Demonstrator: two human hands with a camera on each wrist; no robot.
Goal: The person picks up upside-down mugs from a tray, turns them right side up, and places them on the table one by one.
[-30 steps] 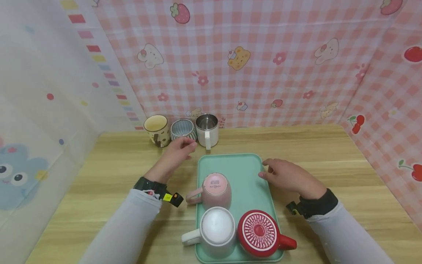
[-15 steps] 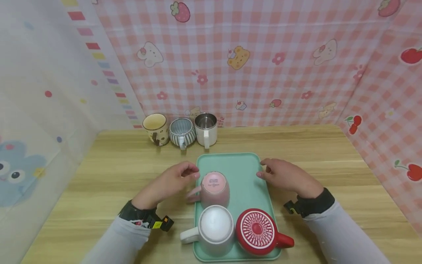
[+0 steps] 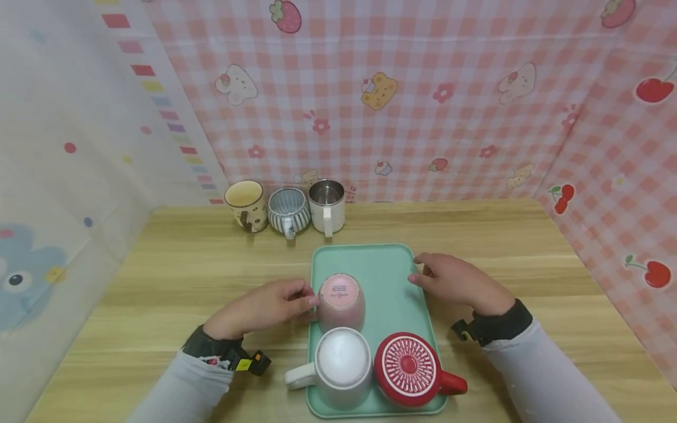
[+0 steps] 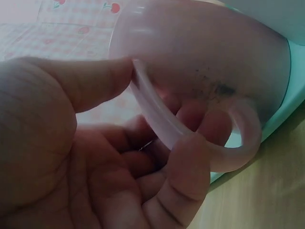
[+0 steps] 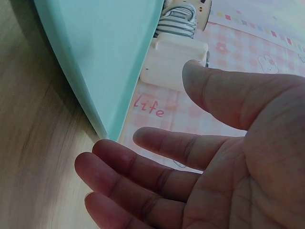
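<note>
An upside-down pink mug (image 3: pixel 344 308) stands on the left side of the green tray (image 3: pixel 388 270). My left hand (image 3: pixel 264 305) is at its handle (image 4: pixel 164 126); in the left wrist view the fingers curl round the handle and the thumb touches its upper end. Nearer on the tray are an upside-down white mug (image 3: pixel 344 364), handle pointing left, and an upside-down red mug (image 3: pixel 407 367), handle pointing right. My right hand (image 3: pixel 449 279) is beside the tray's right edge, holding nothing, its fingers loosely bent in the right wrist view.
Along the back of the wooden table (image 3: pixel 476 226) stand three upright cups: a cream spotted mug (image 3: pixel 248 208), a blue-striped cup (image 3: pixel 290 214) and a white mug with a metal inside (image 3: pixel 328 205). Behind them hangs a pink checked cloth (image 3: pixel 412 117).
My left hand has come from beside the striped cup back toward me and taken hold of the pink mug's handle. The right hand stays by the tray's edge.
</note>
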